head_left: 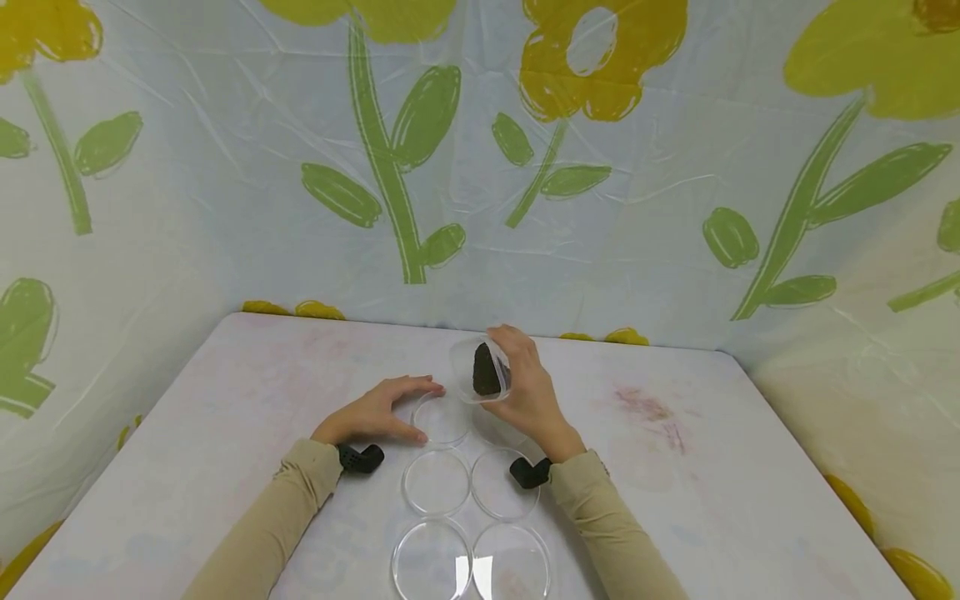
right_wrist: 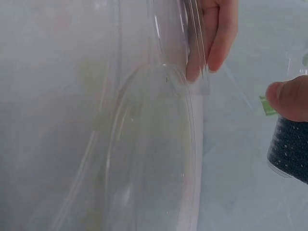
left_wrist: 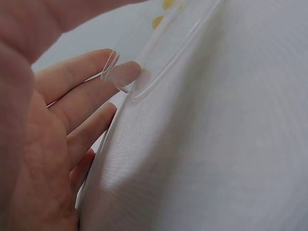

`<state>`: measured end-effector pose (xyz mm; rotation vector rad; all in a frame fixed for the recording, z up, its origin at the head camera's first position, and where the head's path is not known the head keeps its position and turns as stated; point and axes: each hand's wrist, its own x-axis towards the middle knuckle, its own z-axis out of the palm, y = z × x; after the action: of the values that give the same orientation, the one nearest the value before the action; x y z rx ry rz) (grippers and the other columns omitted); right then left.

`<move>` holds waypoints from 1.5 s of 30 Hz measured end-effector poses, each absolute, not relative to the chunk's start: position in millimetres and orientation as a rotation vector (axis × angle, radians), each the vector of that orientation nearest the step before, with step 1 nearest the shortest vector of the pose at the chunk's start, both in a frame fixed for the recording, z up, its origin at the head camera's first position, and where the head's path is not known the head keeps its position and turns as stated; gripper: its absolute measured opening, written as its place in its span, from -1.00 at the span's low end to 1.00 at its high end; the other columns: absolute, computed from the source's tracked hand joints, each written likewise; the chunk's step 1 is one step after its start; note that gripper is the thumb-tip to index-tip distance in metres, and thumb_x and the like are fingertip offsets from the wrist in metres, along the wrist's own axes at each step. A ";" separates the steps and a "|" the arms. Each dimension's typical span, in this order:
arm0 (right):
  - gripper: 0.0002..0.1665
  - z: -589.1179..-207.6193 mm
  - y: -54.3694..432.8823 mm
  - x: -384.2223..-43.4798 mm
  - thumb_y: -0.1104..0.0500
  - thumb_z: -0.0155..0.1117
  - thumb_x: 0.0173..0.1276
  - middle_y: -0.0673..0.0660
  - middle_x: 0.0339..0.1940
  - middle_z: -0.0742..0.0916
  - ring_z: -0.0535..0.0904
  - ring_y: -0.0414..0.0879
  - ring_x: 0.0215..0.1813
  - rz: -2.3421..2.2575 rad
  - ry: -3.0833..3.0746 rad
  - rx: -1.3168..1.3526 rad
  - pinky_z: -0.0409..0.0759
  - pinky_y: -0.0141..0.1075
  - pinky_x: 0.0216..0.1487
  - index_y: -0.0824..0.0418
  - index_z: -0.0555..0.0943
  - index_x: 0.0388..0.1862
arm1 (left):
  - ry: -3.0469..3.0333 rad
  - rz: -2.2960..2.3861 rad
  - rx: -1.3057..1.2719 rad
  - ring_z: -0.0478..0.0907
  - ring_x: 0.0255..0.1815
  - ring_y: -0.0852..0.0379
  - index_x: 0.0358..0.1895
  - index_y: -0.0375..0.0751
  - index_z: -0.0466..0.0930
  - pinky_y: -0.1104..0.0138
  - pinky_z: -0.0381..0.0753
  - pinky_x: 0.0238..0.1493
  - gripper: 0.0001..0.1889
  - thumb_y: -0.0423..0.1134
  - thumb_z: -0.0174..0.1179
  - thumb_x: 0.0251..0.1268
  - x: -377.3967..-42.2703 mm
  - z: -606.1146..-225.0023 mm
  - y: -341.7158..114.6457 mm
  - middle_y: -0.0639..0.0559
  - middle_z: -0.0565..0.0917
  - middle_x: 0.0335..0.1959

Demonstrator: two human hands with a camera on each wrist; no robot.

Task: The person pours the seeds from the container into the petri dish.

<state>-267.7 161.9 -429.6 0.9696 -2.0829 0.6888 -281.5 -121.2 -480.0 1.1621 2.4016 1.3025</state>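
Note:
My right hand [head_left: 528,396] grips a clear plastic cup [head_left: 461,392] tilted above the table. Dark, soil-like stuff [head_left: 485,371] lies inside it; the right wrist view shows this as a dark grainy mass [right_wrist: 291,149] below my thumb [right_wrist: 291,98]. My left hand [head_left: 378,411] rests at the far-left clear round dish [head_left: 440,419], thumb and fingers spread along its left rim. In the left wrist view, fingertips touch the clear wall of that dish [left_wrist: 163,53], and the fingers look fairly straight. The cup hangs just beyond and right of this dish.
Several more clear round dishes stand in two columns nearer me, among them a middle-left dish [head_left: 437,483] and a front-right one [head_left: 512,562]. The pale table [head_left: 262,400] bears a reddish stain [head_left: 648,408] at right. A flower-printed cloth [head_left: 480,192] hangs behind.

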 end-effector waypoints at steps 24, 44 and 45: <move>0.09 -430.8 156.0 -266.6 0.29 0.66 -0.27 0.24 0.30 0.51 0.36 0.21 0.38 0.390 -2.004 1.023 0.36 -0.11 0.38 0.33 0.34 0.33 | 2.341 1.346 1.156 0.06 0.54 -0.17 0.37 -0.23 0.44 -0.16 -0.07 0.48 -0.22 -0.14 0.53 0.03 -279.9 -476.0 -119.4 -0.05 0.46 0.38; 0.06 -429.6 153.5 -264.9 0.32 0.65 -0.19 0.19 0.34 0.51 0.35 0.16 0.41 0.315 -1.998 1.035 0.50 -0.03 0.20 0.24 0.39 0.37 | 2.328 1.377 1.161 0.06 0.54 -0.19 0.36 -0.27 0.45 -0.15 -0.06 0.48 -0.23 -0.25 0.54 0.00 -283.0 -481.0 -119.8 -0.09 0.49 0.36; 0.05 -429.0 153.5 -265.1 0.32 0.65 -0.19 0.19 0.34 0.51 0.35 0.16 0.41 0.312 -1.997 1.034 0.50 -0.03 0.20 0.24 0.39 0.37 | 2.324 1.381 1.169 0.06 0.54 -0.22 0.36 -0.31 0.44 -0.17 -0.06 0.47 -0.23 -0.28 0.54 0.01 -283.3 -480.4 -119.3 -0.13 0.49 0.35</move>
<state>-265.1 153.5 -429.0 1.0344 -1.9974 0.3117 -283.3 -119.3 -480.4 1.1694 2.3235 1.3814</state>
